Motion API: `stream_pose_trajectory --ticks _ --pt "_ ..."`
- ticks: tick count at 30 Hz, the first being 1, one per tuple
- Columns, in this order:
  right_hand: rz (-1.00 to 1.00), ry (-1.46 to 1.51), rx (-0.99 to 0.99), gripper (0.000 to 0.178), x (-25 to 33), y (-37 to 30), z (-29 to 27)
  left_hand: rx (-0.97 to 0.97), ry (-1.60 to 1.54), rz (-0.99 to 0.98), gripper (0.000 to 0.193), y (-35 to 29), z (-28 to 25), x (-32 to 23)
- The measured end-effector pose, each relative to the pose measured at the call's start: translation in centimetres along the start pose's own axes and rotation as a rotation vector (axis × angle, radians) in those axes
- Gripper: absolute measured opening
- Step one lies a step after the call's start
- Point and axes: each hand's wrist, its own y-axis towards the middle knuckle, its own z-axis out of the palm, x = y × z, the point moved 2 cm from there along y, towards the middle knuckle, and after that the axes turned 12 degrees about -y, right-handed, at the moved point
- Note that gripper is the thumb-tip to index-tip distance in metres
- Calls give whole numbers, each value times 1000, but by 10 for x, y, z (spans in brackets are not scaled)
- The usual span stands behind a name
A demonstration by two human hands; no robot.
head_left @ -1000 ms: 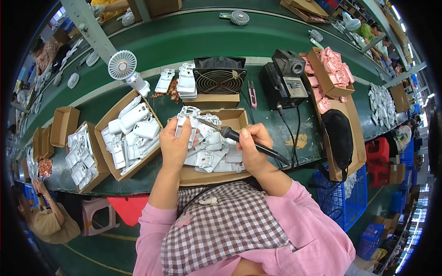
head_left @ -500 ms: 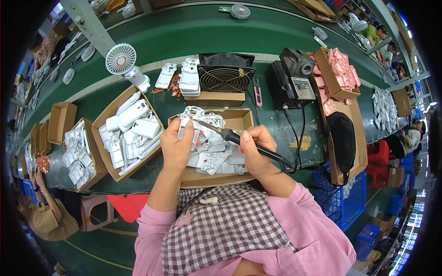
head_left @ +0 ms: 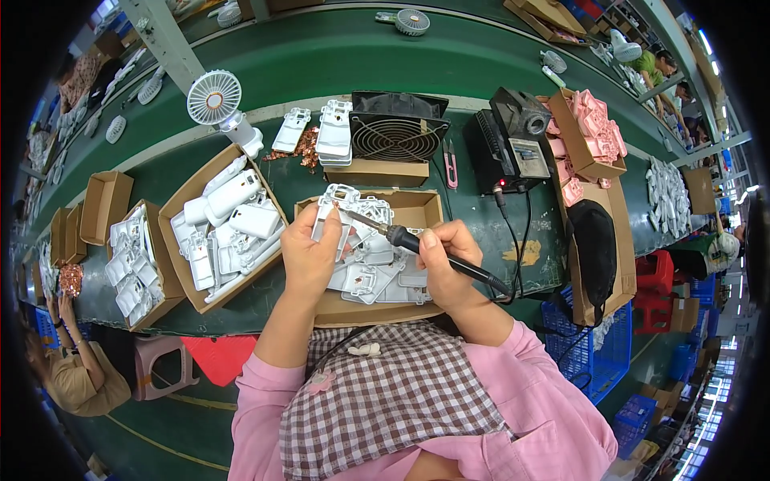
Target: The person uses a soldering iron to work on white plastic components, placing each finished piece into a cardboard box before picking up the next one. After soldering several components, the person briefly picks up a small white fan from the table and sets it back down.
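The left hand (head_left: 309, 256) is clamped on a white plastic part (head_left: 341, 210), held above the box (head_left: 417, 210). The right hand (head_left: 445, 260) grips the soldering iron (head_left: 401, 238) by its dark handle, tip toward the part. The part looks light, stiff and thin; best held by its edges, away from the hot tip.

Matt white plastic part (head_left: 341, 210); soldering iron (head_left: 417, 244) with black rubbery grip, metal tip; brown cardboard box (head_left: 417, 210); smooth green table (head_left: 337, 64).
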Motion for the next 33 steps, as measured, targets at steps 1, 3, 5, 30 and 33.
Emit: stream_pose_trajectory --ticks 1,3,5,30,33 --pt "4 5 -2 12 0 0 0 0 0 0 17 0 0 0" --pt "11 1 1 13 0 0 0 -7 1 -7 17 0 0 0" --pt "14 -1 3 13 1 0 0 -7 -1 -3 17 -1 1 -1" --pt "18 52 -22 14 -1 1 1 33 8 -51 14 -3 2 -4" --pt "20 48 -22 14 0 1 1 34 -5 -53 13 -3 1 -2"
